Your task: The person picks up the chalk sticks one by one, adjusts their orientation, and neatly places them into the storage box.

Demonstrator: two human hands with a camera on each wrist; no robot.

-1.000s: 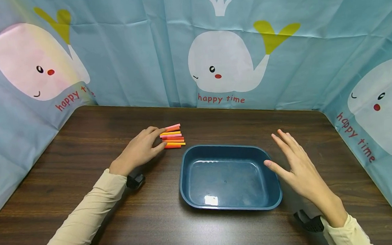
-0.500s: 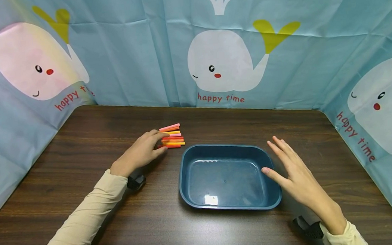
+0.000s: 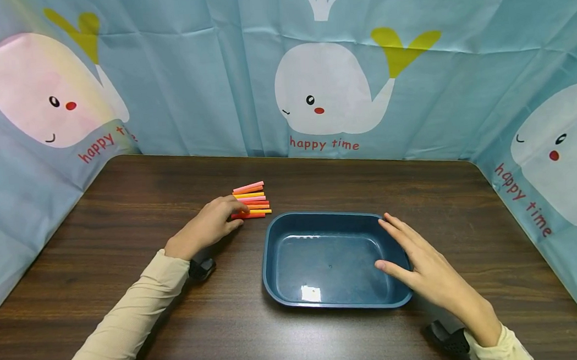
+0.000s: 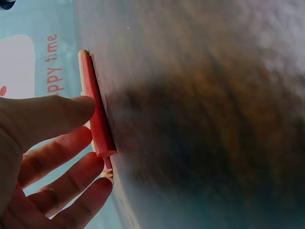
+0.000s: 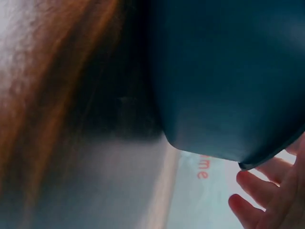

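Note:
Several short thin sticks [image 3: 251,199] in pink, orange, yellow and red lie side by side on the dark wood table. My left hand [image 3: 209,222] reaches in from their left end, the index finger over the sticks and the thumb at the near side of the closest red stick [image 4: 97,112]. In the left wrist view the thumb tip overlaps that stick, and the other fingers are loosely bent. At the right rim of a blue plastic basin [image 3: 336,304], my right hand [image 3: 430,273] is spread, with its thumb over the inside and straight fingers close to the far right corner.
The wooden table [image 3: 127,300] runs back to a light blue curtain [image 3: 188,87] printed with whales, which also encloses both sides. Each wrist carries a black strapped device, such as the left one [image 3: 202,269]. The basin stands just right of the sticks.
My left hand has slid slightly nearer along the sticks, its fingertips coming down towards the closest red one. My right hand has moved left and nearer, on to the basin's right rim.

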